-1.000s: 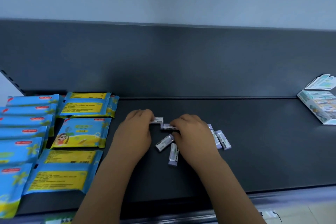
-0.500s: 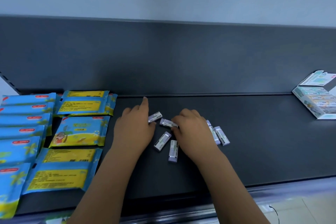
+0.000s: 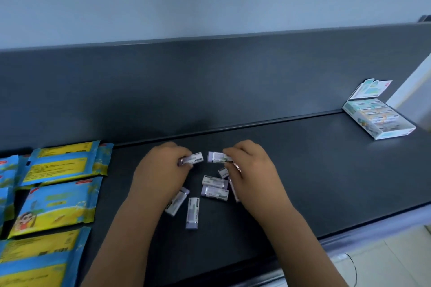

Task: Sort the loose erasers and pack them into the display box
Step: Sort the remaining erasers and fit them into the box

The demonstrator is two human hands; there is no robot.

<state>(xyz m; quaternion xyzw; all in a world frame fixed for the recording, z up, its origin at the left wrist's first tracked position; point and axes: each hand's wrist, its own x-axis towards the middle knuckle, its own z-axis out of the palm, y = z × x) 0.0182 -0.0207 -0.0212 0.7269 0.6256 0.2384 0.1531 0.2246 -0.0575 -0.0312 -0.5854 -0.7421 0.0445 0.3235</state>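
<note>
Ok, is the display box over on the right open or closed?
Open. The display box has its lid flap folded up at the back, and rows of packed erasers show inside.

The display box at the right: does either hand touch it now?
No. The display box stands apart at the far right, while the left hand pinches one eraser and the right hand pinches another eraser.

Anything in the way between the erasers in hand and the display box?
Nothing visible. The left hand pinches the left eraser, the right hand the right eraser; the shelf between them and the display box, far right, lies bare. Its lid is open.
</note>
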